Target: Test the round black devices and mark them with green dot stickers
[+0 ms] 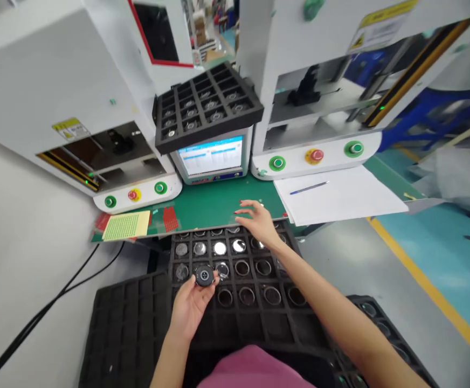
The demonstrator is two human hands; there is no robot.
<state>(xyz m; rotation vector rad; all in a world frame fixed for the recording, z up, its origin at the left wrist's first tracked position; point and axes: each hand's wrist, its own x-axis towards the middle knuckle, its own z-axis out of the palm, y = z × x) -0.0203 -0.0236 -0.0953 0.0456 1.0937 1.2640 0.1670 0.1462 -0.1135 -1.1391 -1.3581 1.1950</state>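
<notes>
One round black disc (204, 275), left hand (190, 304)

Left hand (190, 302) raised, palm up, fingers curled in pinch. Right hand (259, 221) stretched forward, palm down, fingers spread.

Bare arms, pink garment

The left hand (190, 304) and right hand (259, 221) wear no gloves, rings or watch, and both forearms are uncovered, with no sleeve showing up to the bottom edge of the view. A pink garment (255, 369) covers the body low in the middle.
</notes>
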